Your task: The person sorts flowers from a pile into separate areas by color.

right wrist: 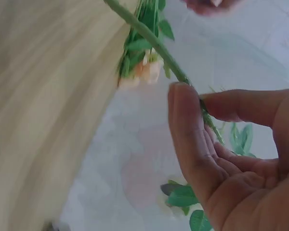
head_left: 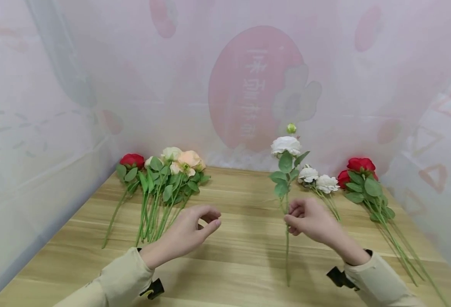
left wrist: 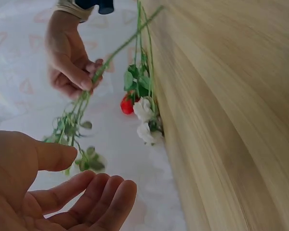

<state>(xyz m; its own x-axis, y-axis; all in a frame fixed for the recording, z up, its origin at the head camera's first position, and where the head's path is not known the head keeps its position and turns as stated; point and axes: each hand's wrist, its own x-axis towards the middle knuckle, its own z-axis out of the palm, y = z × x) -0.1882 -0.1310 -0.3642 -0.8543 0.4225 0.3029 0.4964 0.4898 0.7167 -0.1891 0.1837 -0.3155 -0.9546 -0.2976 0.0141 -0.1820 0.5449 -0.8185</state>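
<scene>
Right of centre in the head view: a white flower (head_left: 285,164), held by the right hand (head_left: 311,221). Thumb and fingers pinch the green stem below the leaves. Long axis nearly vertical in the frame: bloom (head_left: 286,146) at the top, a pale green bud (head_left: 291,128) showing just above it, bare stem end pointing down toward the lower edge. Whether that end touches the wooden table (head_left: 233,277) cannot be told.

Left wrist view: same stem slants, cut end to the upper right, leafy end to the lower left. Right wrist view: stem runs from the upper left corner down to the right, through the pinch.

Left hand (head_left: 187,230), left of centre: fingers loosely bent, a gap between thumb and fingertips, grip free.

Lying on the table, left: red flower (head_left: 132,160), peach flowers (head_left: 190,159), blooms toward the back, stems running to the front. Right: two white blooms (head_left: 327,184) and red flowers (head_left: 361,165), stems slanting down to the right.
</scene>
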